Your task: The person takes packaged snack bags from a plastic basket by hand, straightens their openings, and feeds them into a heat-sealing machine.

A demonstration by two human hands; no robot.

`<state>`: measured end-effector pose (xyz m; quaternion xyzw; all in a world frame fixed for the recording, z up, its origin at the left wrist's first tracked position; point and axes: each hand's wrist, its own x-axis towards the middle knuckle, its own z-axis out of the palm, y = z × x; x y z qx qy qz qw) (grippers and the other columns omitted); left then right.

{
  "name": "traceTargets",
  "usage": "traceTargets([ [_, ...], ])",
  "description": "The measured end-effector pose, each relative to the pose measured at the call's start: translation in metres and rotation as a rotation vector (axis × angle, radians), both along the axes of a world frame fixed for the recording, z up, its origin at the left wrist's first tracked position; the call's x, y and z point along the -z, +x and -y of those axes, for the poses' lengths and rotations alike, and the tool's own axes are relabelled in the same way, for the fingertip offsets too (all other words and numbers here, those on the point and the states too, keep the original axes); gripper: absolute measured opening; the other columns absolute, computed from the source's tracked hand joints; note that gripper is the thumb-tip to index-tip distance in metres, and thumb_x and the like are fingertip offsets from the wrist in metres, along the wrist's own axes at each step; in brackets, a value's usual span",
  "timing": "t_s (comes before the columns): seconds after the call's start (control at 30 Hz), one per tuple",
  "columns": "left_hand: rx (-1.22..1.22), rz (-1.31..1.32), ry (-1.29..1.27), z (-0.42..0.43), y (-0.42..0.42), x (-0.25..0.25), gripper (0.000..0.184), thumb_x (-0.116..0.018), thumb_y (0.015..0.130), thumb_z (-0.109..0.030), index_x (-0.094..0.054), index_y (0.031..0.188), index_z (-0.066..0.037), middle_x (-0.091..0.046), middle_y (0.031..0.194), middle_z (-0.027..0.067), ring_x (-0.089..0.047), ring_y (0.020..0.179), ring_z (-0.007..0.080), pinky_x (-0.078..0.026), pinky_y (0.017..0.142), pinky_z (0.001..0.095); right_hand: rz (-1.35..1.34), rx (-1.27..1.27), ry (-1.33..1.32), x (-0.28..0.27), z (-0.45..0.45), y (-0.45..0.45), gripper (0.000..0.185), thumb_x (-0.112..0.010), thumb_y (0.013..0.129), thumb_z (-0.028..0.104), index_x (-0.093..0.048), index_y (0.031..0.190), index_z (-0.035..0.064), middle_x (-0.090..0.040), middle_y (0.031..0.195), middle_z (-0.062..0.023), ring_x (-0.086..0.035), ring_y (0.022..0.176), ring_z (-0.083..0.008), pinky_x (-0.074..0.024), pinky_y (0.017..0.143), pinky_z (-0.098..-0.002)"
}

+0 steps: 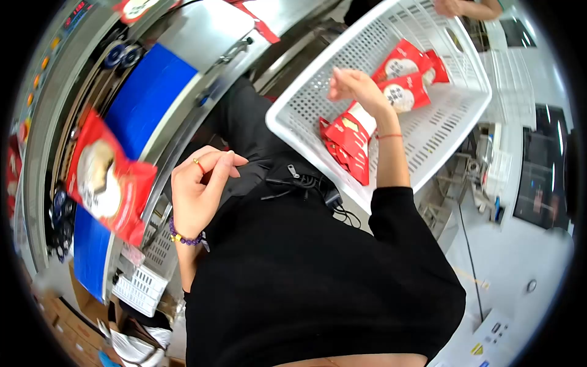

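My left hand [199, 186] is beside the machine's edge, thumb and fingers drawn together, with nothing visible in them. A ring and a purple bead bracelet are on it. Left of it, a red packet [101, 174] with a pale round picture is over the blue belt [147, 92], slightly blurred. Above the white slotted basket [437, 156] is my right hand [361, 92], loosely curled, thumb apart from the fingertips, holding nothing I can see. Inside the basket, several red packets lie near it: one pile [348, 147] below the wrist, others [406, 92] beyond the hand.
Another person's hand [451, 7] is at the basket's far rim. A metal machine with a lit display [76, 15] runs along the left. More red packaging [260, 21] lies on the metal surface at the top. Cables [348, 214] hang near my waist.
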<state>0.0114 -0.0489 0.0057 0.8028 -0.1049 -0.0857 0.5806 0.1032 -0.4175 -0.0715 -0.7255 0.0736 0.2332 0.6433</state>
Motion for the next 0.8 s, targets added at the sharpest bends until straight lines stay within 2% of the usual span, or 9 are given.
traceTargets([
  [0.07, 0.079, 0.008, -0.021, 0.008, 0.003, 0.016, 0.015, -0.057, 0.088, -0.006, -0.071, 0.085, -0.001, -0.062, 0.072, 0.0069, -0.058, 0.063, 0.0128, -0.042, 0.056, 0.0238, 0.031, 0.050, -0.274, 0.055, 0.051, -0.048, 0.030, -0.058, 0.095, 0.034, -0.064, 0.097, 0.0042, -0.066, 0.088, -0.0040, -0.063, 0.083, -0.0134, -0.0513, 0.076, -0.0291],
  [0.1, 0.115, 0.036, -0.026, 0.011, 0.006, 0.020, 0.016, -0.058, 0.088, -0.007, -0.071, 0.084, -0.001, -0.062, 0.073, 0.0072, -0.059, 0.063, 0.0137, -0.043, 0.057, 0.0245, 0.185, -0.262, -0.629, 0.107, 0.087, -0.067, 0.028, -0.063, 0.091, 0.027, -0.063, 0.105, 0.0026, -0.067, 0.092, -0.0061, -0.063, 0.088, -0.0165, -0.0510, 0.079, -0.0316],
  [0.13, 0.185, 0.027, 0.018, 0.015, 0.009, 0.015, 0.016, -0.057, 0.089, -0.008, -0.071, 0.083, -0.002, -0.063, 0.074, 0.0077, -0.062, 0.065, 0.0167, -0.046, 0.059, 0.0266, 0.028, -0.219, -0.661, 0.192, 0.126, -0.094, 0.043, -0.071, 0.083, 0.027, -0.060, 0.116, 0.0021, -0.066, 0.104, -0.0099, -0.062, 0.092, -0.0219, -0.0499, 0.085, -0.0346],
  [0.27, 0.292, 0.041, 0.039, 0.018, 0.020, 0.027, 0.014, -0.058, 0.089, -0.011, -0.071, 0.088, -0.005, -0.064, 0.078, 0.0054, -0.065, 0.069, 0.0160, -0.051, 0.063, 0.0277, 0.126, 0.029, -1.169, 0.230, 0.050, -0.162, 0.092, -0.079, 0.067, 0.043, -0.037, 0.136, -0.0007, -0.042, 0.137, -0.0269, -0.039, 0.127, -0.0442, -0.0316, 0.107, -0.0507],
  [0.43, 0.241, -0.009, 0.058, 0.013, 0.006, 0.026, 0.021, -0.055, 0.095, -0.019, -0.070, 0.091, -0.005, -0.064, 0.079, 0.0049, -0.065, 0.069, 0.0159, -0.049, 0.063, 0.0278, 0.100, -0.188, -1.465, 0.253, 0.052, -0.151, 0.059, -0.074, 0.076, 0.038, -0.052, 0.119, 0.0032, -0.051, 0.123, -0.0192, -0.047, 0.115, -0.0411, -0.0495, 0.087, -0.0483],
  [0.5, 0.196, -0.070, 0.006, 0.003, 0.005, 0.024, 0.022, -0.055, 0.095, -0.019, -0.070, 0.091, -0.005, -0.064, 0.079, 0.0051, -0.064, 0.071, 0.0147, -0.048, 0.064, 0.0272, 0.240, -0.053, -1.247, 0.266, 0.078, -0.135, 0.040, -0.069, 0.081, 0.024, -0.057, 0.111, 0.0005, -0.058, 0.117, -0.0243, -0.056, 0.107, -0.0411, -0.0486, 0.087, -0.0457],
  [0.6, 0.153, -0.023, 0.026, -0.012, 0.005, 0.029, 0.021, -0.055, 0.095, -0.018, -0.070, 0.092, -0.005, -0.065, 0.080, 0.0049, -0.063, 0.071, 0.0136, -0.048, 0.064, 0.0267, 0.324, -0.307, -1.132, 0.177, 0.063, -0.098, 0.019, -0.064, 0.081, 0.014, -0.064, 0.098, 0.0060, -0.067, 0.085, -0.0180, -0.064, 0.083, -0.0392, -0.0507, 0.072, -0.0470],
  [0.7, 0.071, -0.005, -0.112, -0.016, 0.009, 0.041, 0.016, -0.062, 0.090, -0.016, -0.069, 0.102, -0.007, -0.064, 0.089, 0.0026, -0.061, 0.072, 0.0126, -0.049, 0.067, 0.0266, 0.366, -0.497, -0.952, 0.048, 0.009, -0.073, 0.023, -0.070, 0.077, 0.017, -0.064, 0.095, 0.0043, -0.064, 0.085, -0.0208, -0.064, 0.084, -0.0377, -0.0495, 0.069, -0.0417],
  [0.8, 0.157, 0.098, -0.069, -0.020, 0.021, 0.033, 0.044, -0.071, 0.082, -0.017, -0.059, 0.124, -0.012, -0.054, 0.108, 0.0024, -0.054, 0.086, 0.0135, -0.048, 0.075, 0.0258, 0.406, -0.762, -0.699, -0.077, -0.063, -0.060, 0.019, -0.067, 0.080, 0.012, -0.063, 0.096, 0.0034, -0.063, 0.086, -0.0184, -0.062, 0.083, -0.0356, -0.0486, 0.071, -0.0395],
])
